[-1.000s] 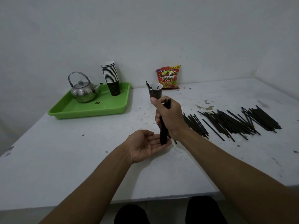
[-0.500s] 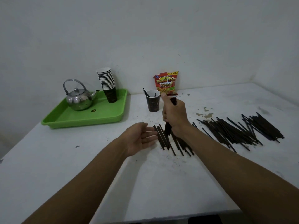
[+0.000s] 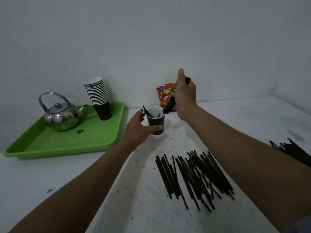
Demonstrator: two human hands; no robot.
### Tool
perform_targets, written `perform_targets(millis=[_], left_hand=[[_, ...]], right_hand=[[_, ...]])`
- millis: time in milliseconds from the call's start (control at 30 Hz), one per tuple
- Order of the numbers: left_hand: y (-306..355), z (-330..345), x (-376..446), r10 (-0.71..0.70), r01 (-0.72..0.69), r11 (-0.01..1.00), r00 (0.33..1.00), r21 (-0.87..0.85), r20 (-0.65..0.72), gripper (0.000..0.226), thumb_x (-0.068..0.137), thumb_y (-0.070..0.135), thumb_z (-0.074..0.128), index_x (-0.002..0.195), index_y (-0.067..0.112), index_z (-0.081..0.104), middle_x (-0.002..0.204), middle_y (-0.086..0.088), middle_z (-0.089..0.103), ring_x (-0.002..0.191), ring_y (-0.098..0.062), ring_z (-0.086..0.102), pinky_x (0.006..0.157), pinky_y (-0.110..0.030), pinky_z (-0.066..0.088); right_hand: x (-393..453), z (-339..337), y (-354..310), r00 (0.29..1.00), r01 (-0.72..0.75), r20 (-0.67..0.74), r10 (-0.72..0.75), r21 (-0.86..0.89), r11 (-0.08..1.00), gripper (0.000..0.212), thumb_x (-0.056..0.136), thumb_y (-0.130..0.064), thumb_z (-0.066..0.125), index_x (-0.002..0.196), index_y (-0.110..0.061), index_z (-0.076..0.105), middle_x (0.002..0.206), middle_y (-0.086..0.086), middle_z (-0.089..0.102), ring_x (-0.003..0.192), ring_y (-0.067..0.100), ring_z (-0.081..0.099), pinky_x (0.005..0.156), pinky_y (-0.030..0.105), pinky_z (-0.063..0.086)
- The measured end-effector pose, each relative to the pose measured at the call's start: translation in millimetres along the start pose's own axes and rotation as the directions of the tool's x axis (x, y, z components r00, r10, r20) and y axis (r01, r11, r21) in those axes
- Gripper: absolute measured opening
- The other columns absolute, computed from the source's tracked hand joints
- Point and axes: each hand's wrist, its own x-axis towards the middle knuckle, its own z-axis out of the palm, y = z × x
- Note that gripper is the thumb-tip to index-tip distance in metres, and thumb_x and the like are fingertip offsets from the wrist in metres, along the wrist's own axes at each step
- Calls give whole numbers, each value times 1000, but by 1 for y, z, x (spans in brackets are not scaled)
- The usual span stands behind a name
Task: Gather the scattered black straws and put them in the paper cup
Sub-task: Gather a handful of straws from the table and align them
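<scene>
A dark paper cup (image 3: 155, 121) with a white inside stands on the white table, with a few black straws in it. My left hand (image 3: 139, 128) wraps around the cup's side from the left. My right hand (image 3: 185, 96) is raised just right of the cup, gripping a bundle of black straws (image 3: 169, 105) tilted down, their lower ends at the cup's rim. Several loose black straws (image 3: 193, 175) lie on the table nearer to me, partly under my right forearm. More straws (image 3: 289, 148) lie at the right edge.
A green tray (image 3: 70, 142) at the left holds a steel kettle (image 3: 59, 116) and a stack of paper cups (image 3: 98, 96). A red snack bag (image 3: 165, 95) leans on the wall behind the cup. The white wall is close behind.
My right hand lifted the straw bundle from over the table up to the cup's rim. My left hand moved forward and took hold of the cup. The view came closer.
</scene>
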Motion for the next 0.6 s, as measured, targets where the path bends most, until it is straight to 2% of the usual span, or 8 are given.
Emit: perform_targets(millis=[67,167,300,367,433,467,533,600], left_hand=[[-7,5,12,47,-47,999,999,-28,20,88,63,30,96,141,24,54,139,7,61,130,-12,54,103,-35,47],[-12,10,22,65,-62,995,997,-74,44,83,61,29,96,135,24,59,126,12,67,120,-6,60,99,-32,50],[-20,14,32,78,-74,990,997,-119,29,69,64,24,94,127,21,66,116,9,74,109,-8,68,98,-39,57],[-21,15,34,71,-69,990,997,-126,15,62,67,21,94,123,20,68,113,8,75,105,-8,70,94,-36,59],[-20,14,35,75,-73,991,997,-116,14,60,67,22,94,121,20,68,112,8,74,104,-8,70,92,-34,59],[-21,14,35,80,-78,990,997,-116,15,60,67,22,94,120,20,68,112,8,74,105,-9,70,92,-34,59],[-22,14,35,88,-86,989,996,-116,14,59,67,21,94,120,18,68,112,6,75,104,-10,70,92,-34,59],[-22,14,34,97,-95,990,995,-104,14,58,69,22,93,121,17,68,113,5,74,105,-10,70,92,-34,59]], right_hand=[[9,5,6,1000,11,10,-11,27,1000,51,105,-46,46,64,-15,40,45,-7,39,42,11,41,52,27,44],[15,13,14,999,19,26,-21,46,999,50,106,-42,47,65,-15,41,43,-8,40,41,10,43,50,24,46],[23,20,29,996,34,88,-30,-39,999,52,106,-42,45,65,-10,46,46,-3,47,44,13,52,51,23,50],[27,20,39,988,62,151,-43,-128,990,57,107,-42,43,63,-9,53,49,-2,57,56,13,66,64,25,56],[27,18,47,977,121,202,-70,-252,960,63,107,-43,40,56,-17,65,64,-3,73,78,11,73,84,31,54],[27,18,51,973,140,220,-75,-299,944,63,107,-42,40,56,-23,69,74,-5,77,86,8,71,89,29,50],[23,16,57,964,148,260,-59,-339,929,54,107,-41,41,69,-24,75,92,-8,79,95,1,67,90,23,43],[19,13,63,955,135,294,-20,-376,917,47,107,-42,44,88,-16,78,107,-7,76,105,6,64,93,26,41]])
